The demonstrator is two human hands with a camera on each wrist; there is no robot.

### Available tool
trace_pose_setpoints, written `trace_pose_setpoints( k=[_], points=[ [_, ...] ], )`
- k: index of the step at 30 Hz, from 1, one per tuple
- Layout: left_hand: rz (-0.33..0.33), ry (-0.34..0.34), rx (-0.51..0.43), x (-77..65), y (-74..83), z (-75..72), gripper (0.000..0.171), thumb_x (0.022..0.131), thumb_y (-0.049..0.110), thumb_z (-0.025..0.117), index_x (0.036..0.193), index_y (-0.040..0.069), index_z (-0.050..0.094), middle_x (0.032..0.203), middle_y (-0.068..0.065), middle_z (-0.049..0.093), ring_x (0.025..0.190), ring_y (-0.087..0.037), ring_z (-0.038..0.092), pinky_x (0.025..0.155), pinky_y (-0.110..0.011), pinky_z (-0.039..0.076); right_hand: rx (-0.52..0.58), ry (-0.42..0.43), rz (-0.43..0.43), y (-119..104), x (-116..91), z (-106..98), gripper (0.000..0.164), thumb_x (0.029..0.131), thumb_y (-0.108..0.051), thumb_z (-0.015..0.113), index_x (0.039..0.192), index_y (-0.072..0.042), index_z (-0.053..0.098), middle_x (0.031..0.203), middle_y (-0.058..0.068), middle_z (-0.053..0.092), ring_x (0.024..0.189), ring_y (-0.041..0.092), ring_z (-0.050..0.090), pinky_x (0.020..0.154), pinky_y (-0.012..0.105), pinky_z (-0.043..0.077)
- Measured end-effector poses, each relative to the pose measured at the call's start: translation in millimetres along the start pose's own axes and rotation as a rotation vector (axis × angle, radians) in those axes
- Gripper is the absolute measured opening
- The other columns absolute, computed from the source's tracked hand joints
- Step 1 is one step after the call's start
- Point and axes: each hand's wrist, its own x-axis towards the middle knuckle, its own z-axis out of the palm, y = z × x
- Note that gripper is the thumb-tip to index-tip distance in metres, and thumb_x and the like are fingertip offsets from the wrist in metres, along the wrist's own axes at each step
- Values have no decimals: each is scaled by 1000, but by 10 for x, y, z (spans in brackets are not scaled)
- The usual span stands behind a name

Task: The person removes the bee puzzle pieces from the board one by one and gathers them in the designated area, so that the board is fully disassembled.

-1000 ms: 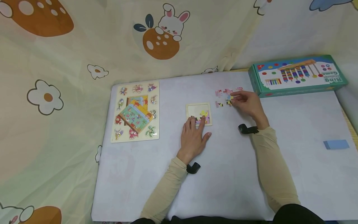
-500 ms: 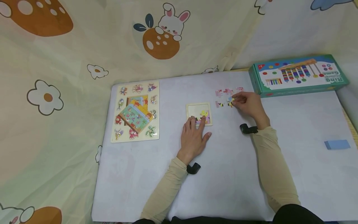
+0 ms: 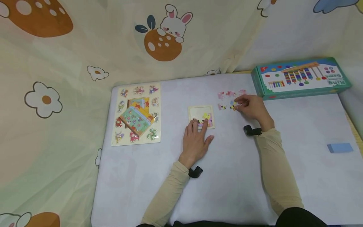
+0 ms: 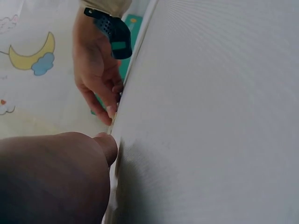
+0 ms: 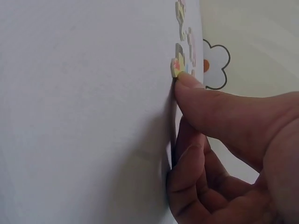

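Note:
My left hand (image 3: pixel 194 142) rests its straight fingers on the lower edge of a small square puzzle tray (image 3: pixel 197 112). Several fitted pieces showing a yellow animal (image 3: pixel 207 116) fill part of it; the fingers cover some of its lower part. To the right, my right hand (image 3: pixel 252 108) pinches a small jigsaw piece (image 5: pixel 175 66) at the table surface, its thumb on the piece's edge in the right wrist view. Other loose jigsaw pieces (image 3: pixel 230 94), pink and yellow-black, lie in rows beside those fingers. In the left wrist view, the right hand (image 4: pixel 98 70) appears beyond the left thumb.
On the left lies a pegged picture board (image 3: pixel 136 142) with two small picture puzzles (image 3: pixel 137 121) stacked on it. A green toy box (image 3: pixel 302 78) stands at the back right. A blue block (image 3: pixel 340 148) sits near the right edge of the white table (image 3: pixel 232 189).
The right hand has shifted slightly among the loose pieces, its fingertips moving a little right and down. The left hand has stayed on the tray.

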Motion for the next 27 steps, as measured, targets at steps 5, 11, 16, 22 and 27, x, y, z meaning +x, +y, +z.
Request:
trace_pose_setpoints(
  k=[5, 11, 16, 22, 27],
  points=[
    [5, -2, -18, -2, 2, 3, 69, 109, 58, 46, 168, 25, 34, 160, -22, 36, 155, -37, 28, 125, -45, 30, -2, 25, -12, -30, -1, -3, 30, 99, -16, 73, 125, -1, 73, 114, 24, 71, 101, 36, 65, 82, 35, 49],
    [3, -31, -25, -31, 16, 19, 67, 108, 59, 46, 166, 27, 36, 163, -23, 33, 156, -38, 25, 126, -46, 29, 17, 75, -62, -106, -14, 94, 27, 96, -17, 75, 120, -4, 76, 102, 18, 72, 91, 30, 67, 76, 28, 48],
    [2, -22, -15, -42, 17, 29, 68, 108, 60, 46, 166, 27, 36, 164, -23, 33, 157, -38, 26, 126, -46, 29, 2, -4, -140, -279, 17, 272, 24, 95, -15, 77, 117, -5, 78, 95, 15, 72, 86, 26, 64, 77, 31, 48],
    [-8, -44, -8, -29, 12, 14, 69, 108, 61, 45, 167, 28, 34, 166, -24, 31, 158, -38, 24, 128, -46, 27, -24, -107, -208, -541, 44, 494, 24, 92, -13, 82, 113, -3, 78, 92, 13, 70, 82, 26, 59, 76, 35, 46],
    [-13, -60, -9, -18, 9, -8, 69, 108, 62, 44, 168, 28, 33, 167, -23, 29, 159, -38, 22, 128, -47, 26, -60, -146, -239, -686, 50, 599, 26, 88, -12, 86, 110, 0, 78, 92, 15, 69, 80, 26, 57, 74, 35, 44]
  ],
)
